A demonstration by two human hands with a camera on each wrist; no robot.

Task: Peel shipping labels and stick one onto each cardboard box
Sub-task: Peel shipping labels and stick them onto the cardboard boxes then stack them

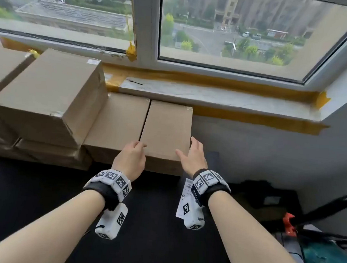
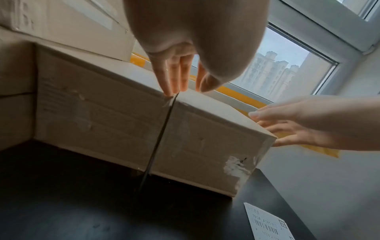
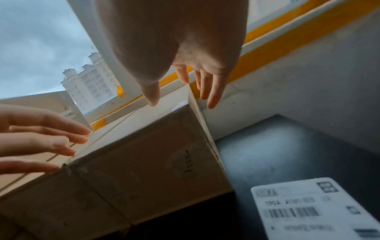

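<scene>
Two plain cardboard boxes lie side by side on the dark table under the window sill, the left box and the right box. My left hand touches the near top edge at the seam between them with straight fingers. My right hand hovers spread at the right box's near right corner. In the right wrist view its thumb is over the box top and its fingers reach past the side. A white shipping label with a barcode lies on the table. Neither hand holds anything.
A larger cardboard box sits stacked on flat boxes at the left. The marble sill edged with yellow tape runs behind. A grey wall stands right of the boxes. A black bar and a red clamp sit at the far right.
</scene>
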